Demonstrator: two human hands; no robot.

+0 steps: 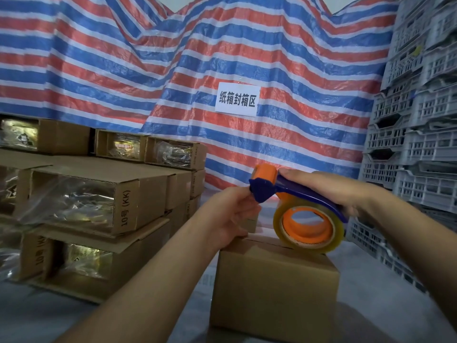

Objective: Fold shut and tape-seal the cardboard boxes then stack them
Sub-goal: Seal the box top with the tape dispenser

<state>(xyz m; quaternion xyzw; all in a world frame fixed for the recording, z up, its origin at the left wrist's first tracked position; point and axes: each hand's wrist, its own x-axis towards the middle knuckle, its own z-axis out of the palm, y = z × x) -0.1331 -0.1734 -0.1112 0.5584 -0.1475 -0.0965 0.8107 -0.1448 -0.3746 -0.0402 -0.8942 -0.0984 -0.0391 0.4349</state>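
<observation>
Box (274,288) under both hands, flaps folded down, centre seam showing on top between them. Box seems to stand on another one; its base is cut off by the frame edge.

Step in hand, as I judge it: starting the tape run along the seam.

To do it well:
- free the tape end and stick it down over the far edge of the box first
- keep the flaps pressed flat so the seam does not gape
- pull the dispenser (296,201) straight along the seam towards the body, roll low to the card
- tear against the cutter past the near edge, then rub the strip down

Right hand (331,191): clasped over the blue handle from above, fingers curled round it, wrist level, forearm coming in from the right. Roll (309,226) rests at the right end of the seam, touching the box top.

Left hand (235,214): heel on the box's left top edge, fingertips up at the blue cutter head, apparently pinching there. Whether tape is between them I cannot tell; the film is clear.

Stack (99,201) of unsealed boxes lies well to the left of the left hand.
</observation>
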